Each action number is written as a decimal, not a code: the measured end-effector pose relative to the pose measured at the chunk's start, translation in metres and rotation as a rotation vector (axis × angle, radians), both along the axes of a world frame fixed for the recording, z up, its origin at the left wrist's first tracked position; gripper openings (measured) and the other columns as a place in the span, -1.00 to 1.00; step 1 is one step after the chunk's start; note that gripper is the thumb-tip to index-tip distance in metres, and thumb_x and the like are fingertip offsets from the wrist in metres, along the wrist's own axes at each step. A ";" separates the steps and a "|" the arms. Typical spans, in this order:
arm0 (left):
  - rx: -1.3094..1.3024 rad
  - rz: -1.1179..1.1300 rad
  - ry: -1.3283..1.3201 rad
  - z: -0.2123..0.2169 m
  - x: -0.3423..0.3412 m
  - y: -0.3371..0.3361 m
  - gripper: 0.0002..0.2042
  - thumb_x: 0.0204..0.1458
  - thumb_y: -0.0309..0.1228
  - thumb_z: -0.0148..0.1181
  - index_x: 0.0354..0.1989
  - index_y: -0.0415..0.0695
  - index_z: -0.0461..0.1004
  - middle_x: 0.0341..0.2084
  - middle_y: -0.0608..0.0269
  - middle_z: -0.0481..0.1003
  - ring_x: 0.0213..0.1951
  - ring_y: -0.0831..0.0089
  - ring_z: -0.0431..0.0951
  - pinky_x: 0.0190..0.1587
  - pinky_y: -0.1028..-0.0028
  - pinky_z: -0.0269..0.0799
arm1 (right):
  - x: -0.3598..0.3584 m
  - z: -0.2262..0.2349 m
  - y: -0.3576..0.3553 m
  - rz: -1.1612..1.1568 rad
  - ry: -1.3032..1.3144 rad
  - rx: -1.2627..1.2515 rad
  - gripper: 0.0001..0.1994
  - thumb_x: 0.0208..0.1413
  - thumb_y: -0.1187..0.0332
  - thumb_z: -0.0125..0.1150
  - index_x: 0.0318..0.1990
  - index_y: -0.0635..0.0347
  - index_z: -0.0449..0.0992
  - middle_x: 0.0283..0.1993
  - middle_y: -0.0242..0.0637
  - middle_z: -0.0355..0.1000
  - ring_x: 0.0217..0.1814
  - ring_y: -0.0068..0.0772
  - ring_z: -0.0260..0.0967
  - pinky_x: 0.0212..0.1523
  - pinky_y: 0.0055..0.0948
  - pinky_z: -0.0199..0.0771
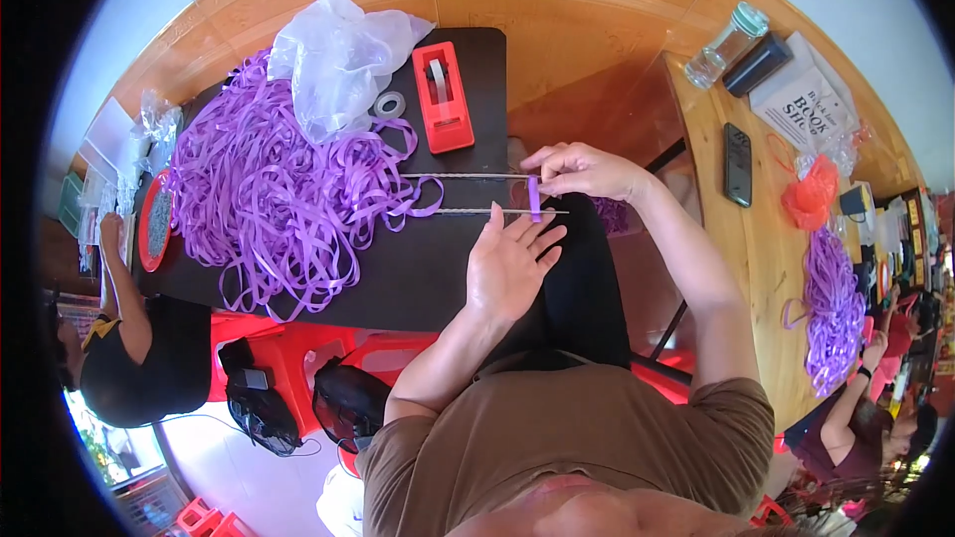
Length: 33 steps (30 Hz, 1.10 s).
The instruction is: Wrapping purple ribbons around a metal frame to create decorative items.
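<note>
Two thin metal rods [477,176] stick out side by side past the right edge of a dark table. A short band of purple ribbon [534,201] spans both rods near their ends. The fingers of my right hand [589,171] pinch together at the upper end of this band, by the upper rod. Palm up and fingers spread, my left hand [512,264] lies just below the lower rod, holding nothing. More ribbon loops around the rods farther left and joins a large tangled heap of purple ribbon [279,179].
The dark table [418,288] carries a red tape dispenser [444,104], a tape roll [389,105] and a clear plastic bag [338,60]. A red tray [157,224] stands at far left near another person. On the wooden table [741,249] lie a phone [737,164] and another ribbon bundle [834,313].
</note>
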<state>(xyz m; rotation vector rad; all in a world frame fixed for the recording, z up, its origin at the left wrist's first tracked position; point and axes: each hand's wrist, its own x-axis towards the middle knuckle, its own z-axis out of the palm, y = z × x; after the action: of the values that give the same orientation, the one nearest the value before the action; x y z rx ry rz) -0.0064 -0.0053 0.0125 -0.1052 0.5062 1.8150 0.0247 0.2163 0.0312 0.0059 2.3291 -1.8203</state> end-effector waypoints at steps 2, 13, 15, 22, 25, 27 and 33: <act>-0.001 0.001 0.003 0.001 0.001 -0.001 -0.24 0.17 0.14 -0.20 0.25 -0.37 0.07 0.17 0.02 0.20 0.17 0.16 0.21 0.18 0.29 0.10 | -0.002 -0.008 0.001 0.013 0.000 -0.015 -0.91 0.02 0.41 0.24 -0.47 0.18 0.51 0.12 -0.12 0.35 0.11 -0.32 0.20 0.14 -0.32 0.11; -0.023 0.005 0.018 0.004 0.001 0.002 -0.27 0.17 0.13 -0.21 0.23 -0.36 0.11 0.17 0.03 0.23 0.16 0.18 0.25 0.13 0.32 0.15 | -0.012 -0.027 0.012 0.132 0.032 0.095 -0.80 0.01 0.37 0.25 -0.58 0.14 0.41 -0.37 -0.38 0.38 0.03 -0.31 0.20 0.16 -0.22 -0.02; -0.027 0.008 0.015 0.003 0.001 0.002 -0.27 0.18 0.13 -0.21 0.23 -0.36 0.11 0.17 0.03 0.23 0.16 0.18 0.25 0.13 0.32 0.14 | -0.013 -0.026 0.012 0.138 0.035 0.112 -0.79 0.01 0.37 0.25 -0.59 0.15 0.39 -0.36 -0.38 0.38 -0.02 -0.31 0.20 0.13 -0.24 0.01; -0.028 0.009 0.015 0.002 0.001 0.002 -0.27 0.18 0.12 -0.22 0.24 -0.35 0.09 0.17 0.02 0.21 0.17 0.17 0.23 0.13 0.31 0.13 | -0.016 -0.025 0.010 0.156 0.071 0.113 -0.76 -0.02 0.39 0.28 -0.62 0.20 0.36 -0.44 -0.38 0.31 -0.20 -0.36 0.15 -0.06 -0.33 0.12; -0.026 0.008 0.018 0.003 0.002 0.002 -0.27 0.18 0.12 -0.21 0.25 -0.35 0.07 0.18 0.01 0.20 0.17 0.17 0.22 0.13 0.30 0.12 | -0.017 -0.027 0.004 0.100 0.159 0.191 -0.71 -0.04 0.37 0.30 -0.67 0.21 0.35 -0.53 -0.38 0.26 -0.34 -0.42 0.17 -0.17 -0.35 0.17; -0.025 0.011 0.012 0.002 0.002 0.002 -0.27 0.18 0.12 -0.21 0.25 -0.35 0.07 0.18 0.01 0.20 0.18 0.17 0.22 0.14 0.30 0.12 | -0.016 -0.029 -0.002 0.026 0.126 0.178 -0.69 -0.07 0.35 0.32 -0.70 0.22 0.33 -0.56 -0.36 0.26 -0.42 -0.43 0.18 -0.24 -0.36 0.19; -0.021 0.021 -0.024 0.003 0.001 0.002 -0.27 0.16 0.11 -0.18 0.23 -0.37 0.08 0.15 0.01 0.22 0.18 0.14 0.20 0.14 0.29 0.11 | -0.010 -0.012 -0.032 -0.280 -0.083 0.576 -0.72 -0.22 0.25 0.31 -0.73 0.20 0.41 -0.60 -0.27 0.36 -0.50 -0.37 0.27 -0.42 -0.29 0.19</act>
<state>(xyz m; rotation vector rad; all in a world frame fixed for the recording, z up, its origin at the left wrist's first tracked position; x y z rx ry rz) -0.0052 -0.0034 0.0151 -0.1464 0.5091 1.8269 0.0152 0.1848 0.0189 0.4953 2.8074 -1.1429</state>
